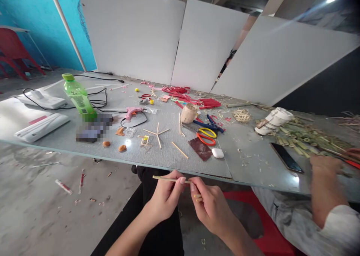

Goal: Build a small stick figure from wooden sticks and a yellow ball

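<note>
Below the glass table's point(168, 162) near edge, my left hand point(165, 196) pinches a thin bamboo stick point(164, 179) that lies level and points left. My right hand point(210, 207) is closed beside it, thumb and forefinger on the stick's right end, with a short yellowish piece point(198, 198) showing between its fingers. Both hands hover over my lap, just in front of the table. On the table ahead lie a star of joined sticks point(157, 133), a small stick frame point(145, 140) and loose sticks point(180, 149).
Scissors point(206, 136), a pink glue gun point(133, 112), a green bottle point(78, 97), a small bamboo cup point(188, 113), a woven ball point(242, 115), red scraps point(191, 98), a phone point(286, 157) and cut bamboo point(303, 137) lie about. Another person's arm point(326, 188) rests at right.
</note>
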Demonstrator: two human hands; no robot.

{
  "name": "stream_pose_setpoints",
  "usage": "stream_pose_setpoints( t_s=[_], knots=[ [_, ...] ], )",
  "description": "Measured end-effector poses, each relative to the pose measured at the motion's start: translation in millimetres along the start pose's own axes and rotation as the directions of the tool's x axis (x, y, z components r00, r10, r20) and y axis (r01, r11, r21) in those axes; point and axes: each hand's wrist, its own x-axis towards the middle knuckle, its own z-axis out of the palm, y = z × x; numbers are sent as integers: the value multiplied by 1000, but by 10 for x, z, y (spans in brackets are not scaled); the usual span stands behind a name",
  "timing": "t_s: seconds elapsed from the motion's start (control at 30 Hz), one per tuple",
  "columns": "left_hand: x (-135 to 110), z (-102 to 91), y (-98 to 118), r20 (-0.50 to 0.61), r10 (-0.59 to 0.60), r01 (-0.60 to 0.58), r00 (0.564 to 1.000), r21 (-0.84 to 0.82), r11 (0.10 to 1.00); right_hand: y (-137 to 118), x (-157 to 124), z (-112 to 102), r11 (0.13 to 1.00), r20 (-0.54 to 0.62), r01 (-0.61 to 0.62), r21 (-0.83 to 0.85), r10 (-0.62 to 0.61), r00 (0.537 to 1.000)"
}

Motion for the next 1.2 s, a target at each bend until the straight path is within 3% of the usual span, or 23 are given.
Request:
stream_pose_setpoints(
  t_s=[0.23,0.33,0.43,0.6,0.73,0.87,0.93,1.0,1.1,1.2],
  knots=[
    [-63,-12,36,52,126,-132,991,131,983,-54,-42,113,997,-65,12,-71,-16,998],
    [-89,-40,65,73,186,-197,980,216,956,-105,-51,154,999,-105,-17,-30,14,994],
    [-116,-61,72,92,194,-209,977,197,958,-161,-101,170,997,-138,-73,40,78,987],
    [-127,-20,22,75,58,-43,995,-194,980,-234,-227,164,963,-77,-179,203,198,977],
    [-88,67,3,131,-108,161,986,-529,833,-246,-224,191,880,-55,-248,405,294,954],
    [-65,156,21,202,-184,274,962,-705,655,-229,-196,304,655,33,-282,701,366,930],
    [-75,193,11,200,-211,289,957,-729,621,-222,-217,375,529,76,-284,800,381,922],
    [-97,216,-18,171,-193,258,966,-696,671,-215,-259,426,468,68,-296,832,445,893],
    [-136,206,-79,103,-96,138,990,-565,814,-194,-312,435,467,29,-334,819,548,836],
    [-156,146,-129,101,3,41,995,-433,900,-159,-316,384,471,82,-376,798,534,842]
  ],
)
